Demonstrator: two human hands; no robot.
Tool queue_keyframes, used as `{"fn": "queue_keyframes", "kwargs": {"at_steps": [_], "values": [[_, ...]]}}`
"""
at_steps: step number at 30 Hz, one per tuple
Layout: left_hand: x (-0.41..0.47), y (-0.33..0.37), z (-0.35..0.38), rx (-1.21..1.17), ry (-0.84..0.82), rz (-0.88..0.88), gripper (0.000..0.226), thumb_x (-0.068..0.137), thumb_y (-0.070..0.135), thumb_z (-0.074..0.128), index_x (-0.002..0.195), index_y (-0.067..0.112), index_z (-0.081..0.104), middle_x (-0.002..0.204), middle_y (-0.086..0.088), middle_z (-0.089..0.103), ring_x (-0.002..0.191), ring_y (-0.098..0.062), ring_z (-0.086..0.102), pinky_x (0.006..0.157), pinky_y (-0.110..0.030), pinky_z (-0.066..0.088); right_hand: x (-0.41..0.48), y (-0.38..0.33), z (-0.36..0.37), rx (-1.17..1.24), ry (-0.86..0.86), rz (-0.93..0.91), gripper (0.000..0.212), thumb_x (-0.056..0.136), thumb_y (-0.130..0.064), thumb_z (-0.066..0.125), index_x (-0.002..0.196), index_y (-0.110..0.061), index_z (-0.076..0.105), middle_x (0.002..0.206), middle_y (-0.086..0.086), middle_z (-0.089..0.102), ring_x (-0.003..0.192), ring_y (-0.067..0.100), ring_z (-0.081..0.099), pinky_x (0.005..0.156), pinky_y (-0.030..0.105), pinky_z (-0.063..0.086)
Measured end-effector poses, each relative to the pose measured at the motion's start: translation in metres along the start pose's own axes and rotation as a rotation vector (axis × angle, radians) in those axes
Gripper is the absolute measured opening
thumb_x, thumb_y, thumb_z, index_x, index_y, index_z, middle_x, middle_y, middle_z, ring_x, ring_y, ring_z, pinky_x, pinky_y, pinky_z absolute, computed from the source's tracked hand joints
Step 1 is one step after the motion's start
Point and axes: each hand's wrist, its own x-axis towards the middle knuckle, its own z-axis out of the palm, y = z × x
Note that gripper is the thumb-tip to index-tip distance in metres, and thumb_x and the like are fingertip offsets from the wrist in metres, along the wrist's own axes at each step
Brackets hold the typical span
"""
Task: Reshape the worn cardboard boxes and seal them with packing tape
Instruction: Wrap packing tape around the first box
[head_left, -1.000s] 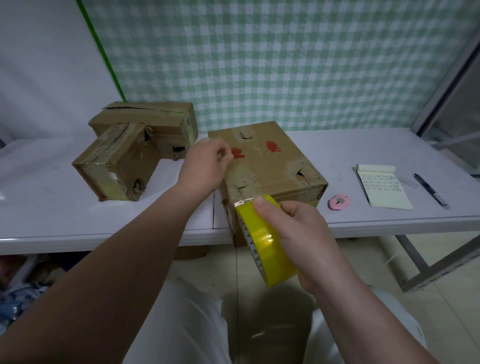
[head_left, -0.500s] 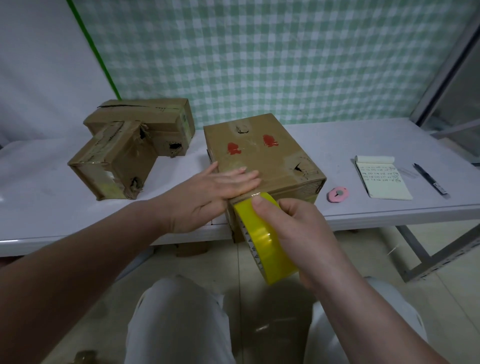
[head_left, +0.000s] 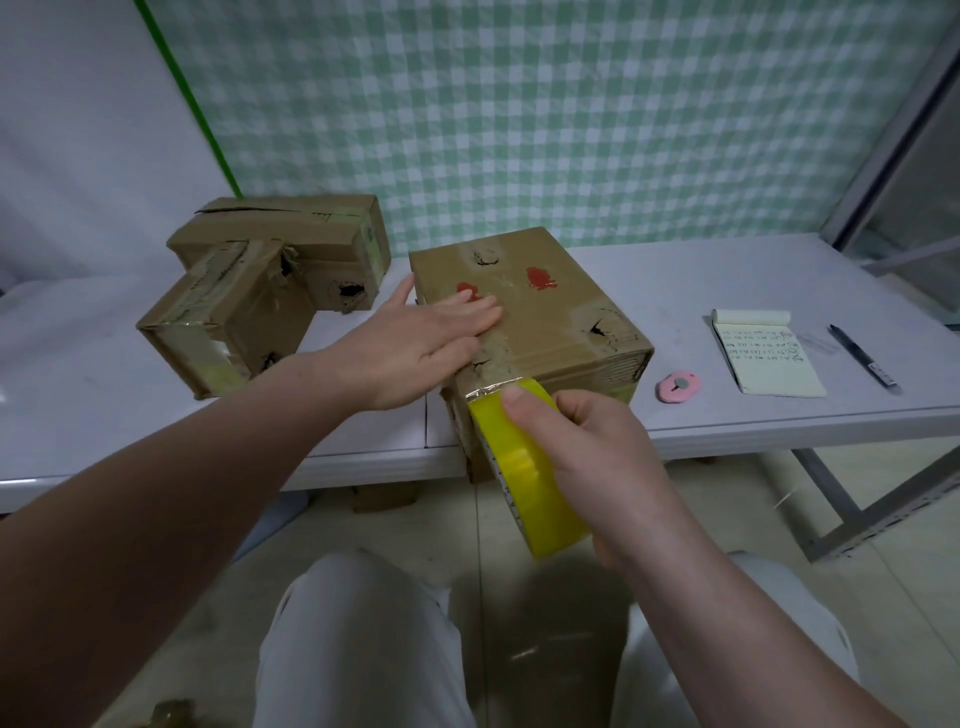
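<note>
Now pressing flat on top of the cardboard box (head_left: 561, 322) with the left grip (head_left: 415, 343), fingers straight and released, box at the near edge of the table (head_left: 727, 415). Grasping the yellow tape roll (head_left: 524, 478) in the right grip (head_left: 587, 457), just nearer than the left grip, roll touching the box's near top edge. Left of the left grip, two more worn boxes (head_left: 228, 322) touching each other; right of the right grip, a pink cutter (head_left: 678, 385), notepad (head_left: 763, 358) and pen (head_left: 862, 356).

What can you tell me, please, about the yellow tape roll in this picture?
The tape roll is glossy translucent yellow plastic with a pale patterned rim. The right hand grips it, thumb on the outer winding, holding it tilted in front of the near face of the cardboard box. Its free end sticks over the box's top edge.
</note>
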Motion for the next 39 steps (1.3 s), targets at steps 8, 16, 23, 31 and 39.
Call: {"fn": "queue_keyframes", "kwargs": {"at_steps": [8, 16, 23, 31, 39], "values": [[0.023, 0.039, 0.003, -0.059, -0.144, 0.050, 0.049, 0.103, 0.040, 0.019, 0.151, 0.030, 0.013, 0.159, 0.008, 0.001, 0.146, -0.008, -0.004, 0.119, -0.041, -0.005, -0.003, 0.005, -0.001, 0.050, -0.040, -0.010, 0.043, 0.070, -0.057, 0.059, 0.067, -0.014, 0.054, 0.058, 0.000, 0.042, 0.056, 0.015, 0.041, 0.057, 0.030, 0.032], [0.028, 0.035, 0.006, 0.033, -0.202, 0.039, 0.063, 0.091, 0.062, 0.004, 0.149, 0.038, -0.003, 0.158, 0.013, -0.011, 0.145, -0.006, -0.012, 0.118, -0.041, -0.008, -0.013, 0.001, -0.002, 0.313, -0.311, 0.145, 0.022, 0.095, -0.035, 0.052, 0.098, -0.015, 0.059, 0.067, 0.013, 0.070, 0.066, 0.024, 0.069, 0.075, 0.045, 0.054], [0.026, 0.042, 0.005, 0.055, -0.201, 0.003, 0.071, 0.084, 0.062, 0.004, 0.150, 0.036, -0.001, 0.159, 0.010, -0.009, 0.145, -0.008, -0.010, 0.117, -0.041, -0.009, -0.024, 0.007, -0.001, 0.361, -0.245, 0.199, 0.026, 0.096, -0.031, 0.050, 0.081, -0.011, 0.058, 0.057, 0.012, 0.065, 0.051, 0.020, 0.062, 0.055, 0.027, 0.051], [0.024, 0.044, 0.006, 0.062, -0.188, -0.008, 0.073, 0.083, 0.063, 0.004, 0.150, 0.034, -0.001, 0.159, 0.008, -0.009, 0.146, -0.009, -0.010, 0.117, -0.043, -0.008, -0.024, 0.017, -0.003, 0.366, -0.269, 0.338, 0.030, 0.096, -0.032, 0.051, 0.098, -0.004, 0.059, 0.063, 0.014, 0.065, 0.049, 0.019, 0.062, 0.048, 0.023, 0.049], [0.024, 0.043, 0.009, 0.063, -0.117, -0.005, 0.072, 0.087, 0.063, 0.010, 0.151, 0.032, 0.007, 0.160, 0.005, -0.001, 0.147, -0.012, -0.003, 0.118, -0.043, -0.004, -0.018, 0.033, 0.003, 0.336, -0.228, 0.367, 0.035, 0.096, -0.036, 0.052, 0.105, -0.004, 0.058, 0.066, 0.016, 0.067, 0.052, 0.021, 0.062, 0.052, 0.025, 0.050]]}}
